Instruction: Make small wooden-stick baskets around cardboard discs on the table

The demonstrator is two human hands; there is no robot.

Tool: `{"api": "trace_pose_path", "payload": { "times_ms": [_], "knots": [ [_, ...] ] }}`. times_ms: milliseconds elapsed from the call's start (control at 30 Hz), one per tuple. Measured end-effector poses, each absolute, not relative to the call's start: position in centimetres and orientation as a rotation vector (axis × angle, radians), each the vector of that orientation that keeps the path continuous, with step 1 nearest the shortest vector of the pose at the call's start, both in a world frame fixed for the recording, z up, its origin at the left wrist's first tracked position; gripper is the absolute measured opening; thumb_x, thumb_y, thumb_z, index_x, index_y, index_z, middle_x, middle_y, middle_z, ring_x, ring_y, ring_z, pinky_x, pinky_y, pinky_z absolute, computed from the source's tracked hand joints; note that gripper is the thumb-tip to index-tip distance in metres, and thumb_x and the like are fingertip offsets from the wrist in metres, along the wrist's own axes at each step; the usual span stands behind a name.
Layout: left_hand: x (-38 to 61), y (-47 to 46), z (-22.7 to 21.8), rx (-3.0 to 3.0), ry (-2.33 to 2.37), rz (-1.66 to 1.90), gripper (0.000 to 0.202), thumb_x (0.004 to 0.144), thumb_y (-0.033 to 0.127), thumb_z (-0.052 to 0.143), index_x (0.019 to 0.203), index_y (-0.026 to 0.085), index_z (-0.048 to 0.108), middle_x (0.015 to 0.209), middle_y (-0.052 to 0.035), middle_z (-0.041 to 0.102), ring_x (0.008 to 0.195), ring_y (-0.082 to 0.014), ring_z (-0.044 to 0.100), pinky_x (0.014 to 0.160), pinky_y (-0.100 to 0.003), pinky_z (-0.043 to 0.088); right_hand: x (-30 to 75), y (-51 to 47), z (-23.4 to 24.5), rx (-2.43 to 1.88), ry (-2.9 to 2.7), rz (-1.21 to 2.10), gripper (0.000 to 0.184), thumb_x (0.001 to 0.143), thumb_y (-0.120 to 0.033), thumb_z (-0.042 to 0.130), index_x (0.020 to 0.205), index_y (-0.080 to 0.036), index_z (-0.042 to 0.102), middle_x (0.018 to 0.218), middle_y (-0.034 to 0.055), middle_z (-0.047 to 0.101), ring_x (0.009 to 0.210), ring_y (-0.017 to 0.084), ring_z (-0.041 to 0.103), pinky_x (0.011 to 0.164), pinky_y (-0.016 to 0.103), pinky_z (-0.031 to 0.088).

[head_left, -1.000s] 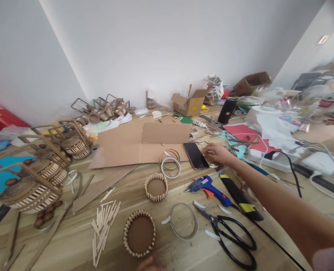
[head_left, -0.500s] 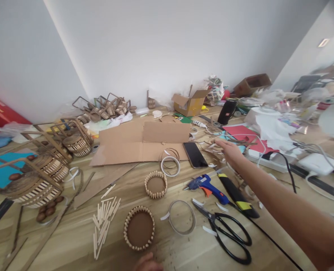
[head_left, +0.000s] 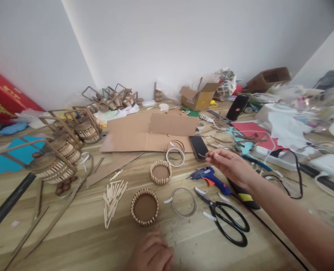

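Note:
My right hand (head_left: 230,166) hovers above the blue glue gun (head_left: 209,177), just right of the black phone (head_left: 198,147). Its fingers pinch a thin brown strip (head_left: 202,155) that sticks out to the left. My left hand (head_left: 152,255) rests at the near edge of the wooden table (head_left: 71,241) with its fingers curled and nothing seen in them. Just beyond it stands a round cardboard basket (head_left: 146,207) ringed with small sticks. A smaller one (head_left: 161,172) is behind that. A thin hoop (head_left: 184,202) lies to the right.
Black scissors (head_left: 226,220) and a yellow-black knife (head_left: 244,195) lie under my right forearm. Loose sticks (head_left: 114,197), a tape ring (head_left: 175,157), flat cardboard (head_left: 144,135), stick-and-cardboard models (head_left: 56,158) on the left, an open box (head_left: 198,98) and cluttered cables at right.
My right hand reached to the strip pile at the right, then drew back towards me over the glue gun with a thin strip pinched. My left hand has come further into view.

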State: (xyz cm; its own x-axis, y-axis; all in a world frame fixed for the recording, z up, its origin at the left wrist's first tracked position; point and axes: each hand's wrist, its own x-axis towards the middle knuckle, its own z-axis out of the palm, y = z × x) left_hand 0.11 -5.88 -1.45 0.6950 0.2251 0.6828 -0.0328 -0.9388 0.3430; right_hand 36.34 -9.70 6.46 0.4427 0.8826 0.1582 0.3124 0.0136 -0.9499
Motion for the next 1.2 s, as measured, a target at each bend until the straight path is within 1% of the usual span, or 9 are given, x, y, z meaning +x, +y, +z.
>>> {"api": "trace_pose_path", "payload": {
  "times_ms": [100,167,233,333,500,600,700,900,1200],
  "knots": [
    [-0.5,-6.8,1.1,2.341,0.453,0.782,0.021,0.095,0.022,0.054,0.112,0.021,0.066,0.095,-0.0059,0.076,0.092,-0.0182,0.07,0.086,-0.028,0.056,30.2,-11.7,7.4,-1.468,-1.273,0.747,0.026,0.082,-0.048,0.072,0.079,-0.022,0.074,0.095,0.007,0.071,0.094,0.021,0.067,0.088,0.034,0.053],
    [-0.7,-7.2,2.4,2.049,0.68,0.591,0.034,0.096,0.031,0.054,0.129,0.022,0.058,0.106,-0.0074,0.074,0.098,-0.0195,0.069,0.088,-0.03,0.055,26.5,-12.8,7.9,-1.356,-1.692,0.775,0.017,0.091,-0.034,0.063,0.087,-0.023,0.075,0.095,0.0065,0.071,0.095,0.018,0.066,0.087,0.031,0.052],
    [-0.5,-7.2,3.3,1.707,0.803,0.43,0.046,0.096,0.04,0.051,0.137,0.019,0.05,0.108,-0.0096,0.073,0.094,-0.0201,0.069,0.078,-0.029,0.055,23.7,-13.5,8.1,-1.247,-1.96,0.88,0.018,0.096,-0.026,0.055,0.095,-0.023,0.073,0.101,0.0071,0.069,0.098,0.016,0.066,0.087,0.026,0.052],
    [-0.2,-7.0,3.9,1.473,0.774,0.231,0.032,0.092,0.039,0.053,0.106,0.013,0.067,0.087,-0.0079,0.073,0.074,-0.0173,0.065,0.067,-0.026,0.05,21.1,-14.0,7.6,-1.205,-2.082,1.02,0.025,0.1,-0.024,0.046,0.102,-0.022,0.071,0.111,0.0079,0.067,0.103,0.015,0.065,0.089,0.024,0.051],
    [-0.9,-7.5,4.3,1.54,0.903,0.289,0.026,0.091,0.032,0.051,0.082,0.015,0.068,0.071,-0.0033,0.069,0.066,-0.0156,0.061,0.063,-0.024,0.043,19.6,-14.0,6.1,-1.291,-2.105,0.981,0.026,0.097,-0.022,0.047,0.107,-0.025,0.072,0.114,0.0076,0.066,0.102,0.017,0.065,0.088,0.028,0.051],
    [-1.3,-8.0,4.7,1.684,1.016,0.407,0.028,0.092,0.032,0.049,0.079,0.016,0.068,0.072,-0.0039,0.07,0.069,-0.017,0.063,0.064,-0.025,0.041,18.5,-13.8,5.3,-1.438,-1.866,0.948,0.021,0.09,-0.033,0.06,0.104,-0.022,0.07,0.095,0.0062,0.072,0.088,0.019,0.067,0.079,0.029,0.053],
    [-1.2,-8.3,4.8,1.734,1.039,0.475,0.032,0.095,0.034,0.045,0.08,0.018,0.068,0.074,-0.0038,0.071,0.07,-0.0171,0.064,0.063,-0.025,0.041,17.4,-13.4,4.8,-1.609,-1.621,0.923,0.019,0.089,-0.035,0.056,0.093,-0.023,0.07,0.081,0.003,0.073,0.075,0.019,0.067,0.071,0.029,0.052],
    [-0.8,-7.5,4.4,1.761,1.115,0.523,0.03,0.094,0.032,0.046,0.081,0.018,0.069,0.075,-0.0039,0.072,0.07,-0.0178,0.064,0.064,-0.026,0.04,17.5,-11.7,4.4,-1.597,-1.505,1.008,0.019,0.085,-0.034,0.053,0.088,-0.025,0.069,0.074,0.0014,0.072,0.069,0.018,0.066,0.068,0.03,0.051],
    [-0.5,-6.5,4.4,1.405,1.095,0.605,0.019,0.083,0.034,0.058,0.08,0.017,0.064,0.074,-0.0021,0.068,0.069,-0.0158,0.059,0.066,-0.026,0.043,17.7,-11.1,3.7,-1.529,-1.316,1.228,0.023,0.079,-0.044,0.058,0.088,-0.023,0.056,0.069,-0.0008,0.067,0.064,0.017,0.068,0.063,0.03,0.053]
  ]
}}
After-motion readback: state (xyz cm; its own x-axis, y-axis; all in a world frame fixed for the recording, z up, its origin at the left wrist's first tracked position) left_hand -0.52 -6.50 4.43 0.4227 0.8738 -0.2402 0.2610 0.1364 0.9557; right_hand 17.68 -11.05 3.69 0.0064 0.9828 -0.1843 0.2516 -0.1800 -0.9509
